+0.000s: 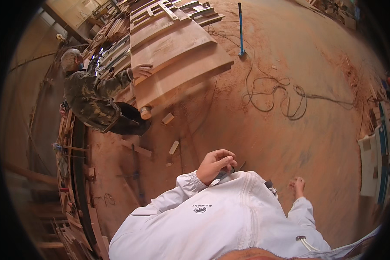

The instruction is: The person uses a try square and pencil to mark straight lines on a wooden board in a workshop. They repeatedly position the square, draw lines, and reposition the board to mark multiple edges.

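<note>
My left hand [216,166] is held in front of my white jacket [221,208], its fingers curled in with the thumb against them. Something small and dark shows beneath that hand, but I cannot make out what, if anything, it grips. Off to my right side, my right hand [297,186] hangs low with its fingers loosely bent and a little apart, touching nothing that I can see. Ahead and to the left lies a long stack of wooden panels [184,82], apart from both my hands. A person [91,93] in a camouflage jacket rests a hand on it.
Wood offcuts [174,147] lie on the dusty floor ahead. A blue upright pole [241,30] stands beyond, near a loosely coiled cable [281,97]. Lumber [76,216] lines the left side. White and blue panels [370,164] stand at the far right.
</note>
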Action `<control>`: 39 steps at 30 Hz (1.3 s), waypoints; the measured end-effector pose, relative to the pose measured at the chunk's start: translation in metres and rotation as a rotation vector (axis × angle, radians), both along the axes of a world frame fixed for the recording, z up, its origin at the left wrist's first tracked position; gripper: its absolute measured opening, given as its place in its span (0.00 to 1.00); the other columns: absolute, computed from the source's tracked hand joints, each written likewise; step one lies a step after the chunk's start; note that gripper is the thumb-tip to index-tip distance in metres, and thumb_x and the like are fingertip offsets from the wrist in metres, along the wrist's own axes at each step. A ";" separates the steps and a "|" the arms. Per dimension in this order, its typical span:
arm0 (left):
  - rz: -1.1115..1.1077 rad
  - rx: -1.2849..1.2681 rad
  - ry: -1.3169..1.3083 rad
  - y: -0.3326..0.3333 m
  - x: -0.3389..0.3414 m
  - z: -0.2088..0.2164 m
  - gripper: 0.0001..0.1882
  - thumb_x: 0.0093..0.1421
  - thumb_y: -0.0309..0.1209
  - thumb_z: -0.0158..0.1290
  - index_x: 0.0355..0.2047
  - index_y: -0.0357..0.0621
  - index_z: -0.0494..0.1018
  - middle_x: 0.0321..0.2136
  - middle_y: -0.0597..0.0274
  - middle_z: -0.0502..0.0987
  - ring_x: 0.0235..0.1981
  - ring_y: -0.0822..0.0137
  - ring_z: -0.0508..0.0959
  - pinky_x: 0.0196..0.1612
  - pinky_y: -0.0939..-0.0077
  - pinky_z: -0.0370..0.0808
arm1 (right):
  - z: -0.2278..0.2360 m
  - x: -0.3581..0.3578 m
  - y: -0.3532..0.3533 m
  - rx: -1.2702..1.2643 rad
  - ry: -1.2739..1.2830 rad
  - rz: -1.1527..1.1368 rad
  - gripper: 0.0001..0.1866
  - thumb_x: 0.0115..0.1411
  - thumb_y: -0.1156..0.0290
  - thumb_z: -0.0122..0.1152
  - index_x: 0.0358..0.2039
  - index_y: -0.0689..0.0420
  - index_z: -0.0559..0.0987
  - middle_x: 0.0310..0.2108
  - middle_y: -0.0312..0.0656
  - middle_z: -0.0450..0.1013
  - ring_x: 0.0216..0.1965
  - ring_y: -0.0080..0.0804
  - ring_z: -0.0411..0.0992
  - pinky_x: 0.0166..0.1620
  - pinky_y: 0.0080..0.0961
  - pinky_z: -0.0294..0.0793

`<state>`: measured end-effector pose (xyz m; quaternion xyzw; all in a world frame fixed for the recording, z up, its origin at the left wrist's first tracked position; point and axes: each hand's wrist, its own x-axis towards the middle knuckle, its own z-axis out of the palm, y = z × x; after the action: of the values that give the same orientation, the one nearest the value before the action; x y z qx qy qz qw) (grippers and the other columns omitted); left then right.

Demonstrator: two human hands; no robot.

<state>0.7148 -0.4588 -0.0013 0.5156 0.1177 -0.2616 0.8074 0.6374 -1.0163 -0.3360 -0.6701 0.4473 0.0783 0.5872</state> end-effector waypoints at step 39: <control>0.730 1.582 -0.225 -0.017 0.623 -0.120 0.13 0.58 0.35 0.70 0.30 0.47 0.76 0.20 0.59 0.77 0.22 0.56 0.79 0.28 0.60 0.76 | 0.024 1.121 0.000 0.014 0.016 0.929 0.09 0.72 0.73 0.51 0.34 0.58 0.78 0.23 0.45 0.79 0.19 0.31 0.76 0.20 0.28 0.73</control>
<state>1.3378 -0.4756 -0.1215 0.8769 0.3418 0.2234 0.2535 1.7582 -1.0166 -0.3121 -0.7950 0.1037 0.3410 0.4909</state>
